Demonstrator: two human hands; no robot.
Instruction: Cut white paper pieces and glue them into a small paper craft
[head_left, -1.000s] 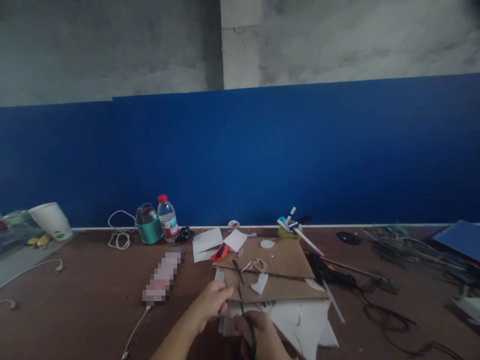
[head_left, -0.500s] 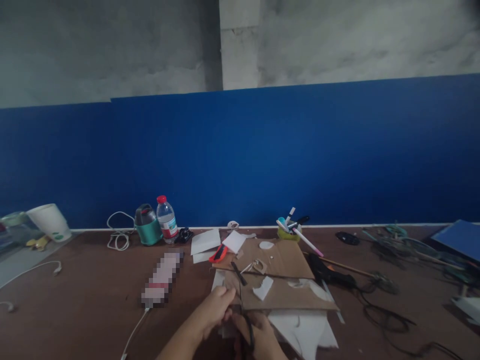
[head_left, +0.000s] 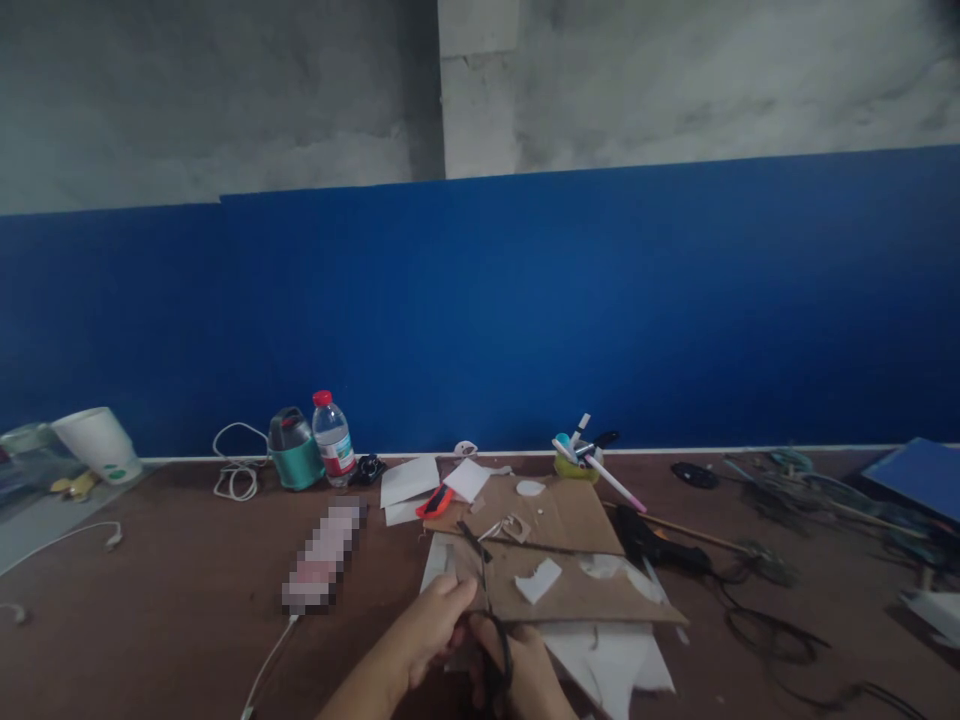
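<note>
Low in the middle of the view, my right hand (head_left: 529, 672) is wrapped around black-handled scissors (head_left: 505, 655). Their blades point away from me, into the left part of a brown cardboard piece (head_left: 600, 597). My left hand (head_left: 431, 625) pinches the cardboard's left portion between thumb and fingers, close beside the blades. On this cardboard lies a torn white scrap (head_left: 538, 580). Behind it is another cardboard sheet (head_left: 574, 505), bearing small offcuts (head_left: 516, 527) and a slim dark strip (head_left: 474, 541). White paper (head_left: 611, 660) sticks out below. The fingers of both hands are partly hidden.
An orange-red tool (head_left: 435, 501) and folded paper (head_left: 409, 482) are behind my left hand. A bottle (head_left: 334, 440), teal container (head_left: 296, 460) and blurred-out device (head_left: 324, 560) stand left. Pens in a holder (head_left: 576, 465), a black glue gun (head_left: 660, 545) and cables (head_left: 772, 625) occupy the right.
The front cardboard piece has turned and shifted to the right, its white scrap moving with it. The scissors and my right hand have moved slightly; my left hand keeps its pinch.
</note>
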